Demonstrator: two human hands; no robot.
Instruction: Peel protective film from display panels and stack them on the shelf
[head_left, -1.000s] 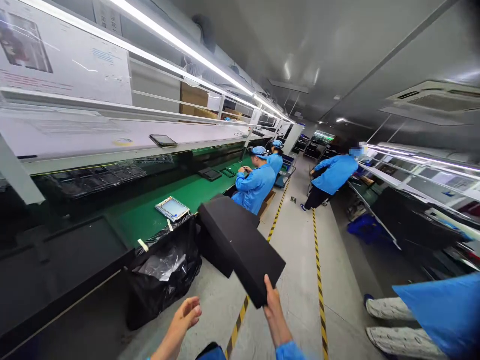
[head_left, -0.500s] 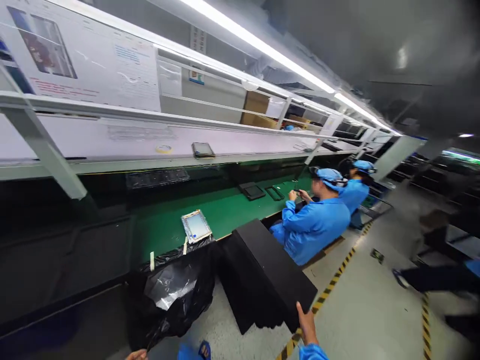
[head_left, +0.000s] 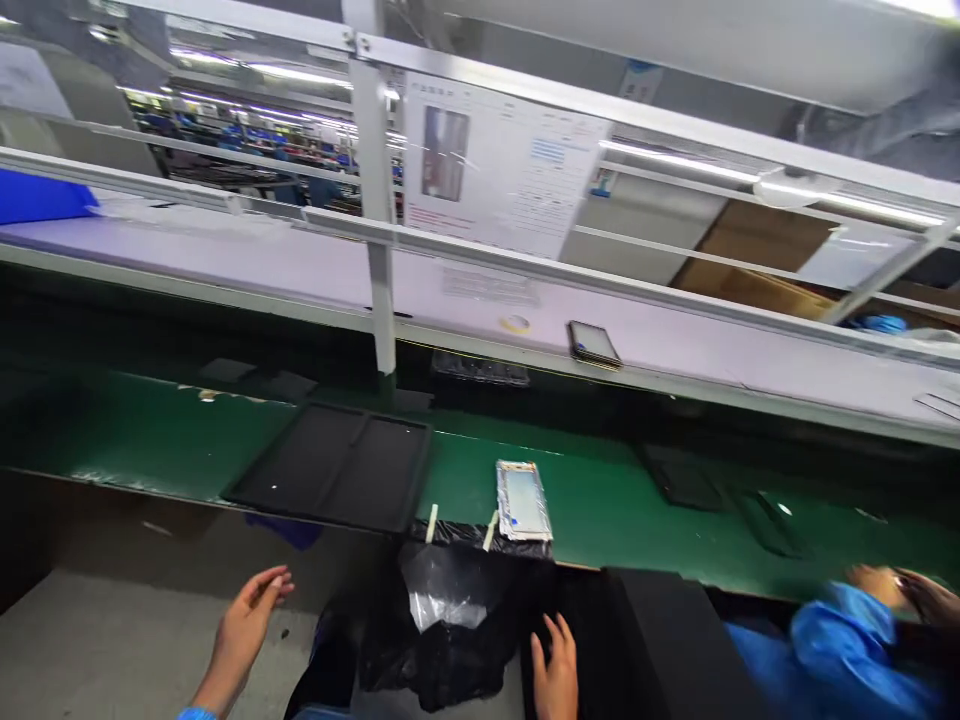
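A black bag point(head_left: 457, 645) hangs at the front edge of a green bench point(head_left: 607, 510), pale tape strips point(head_left: 431, 523) along its rim and clear plastic point(head_left: 444, 603) showing in its mouth. Just right of it I see a black block point(head_left: 667, 640), cut off below. I have the right hand point(head_left: 555, 668) between the two, fingers spread wide; I cannot tell whether it touches either. I have the left hand point(head_left: 241, 628) in the air left of the bag, fingers loosely bent around nothing. On the bench behind the bag lies a pale screen point(head_left: 525, 502), with a black tray point(head_left: 330, 468) to its left. Above, a pinkish shelf point(head_left: 720, 350) bears a tablet point(head_left: 594, 344) and a tape roll point(head_left: 515, 323); a printed sheet point(head_left: 499, 165) hangs right of a white post point(head_left: 370, 140). At far right, a co-worker's blue sleeve point(head_left: 840, 635) shows beside the bench. Grey floor point(head_left: 90, 640) fills the lower left.
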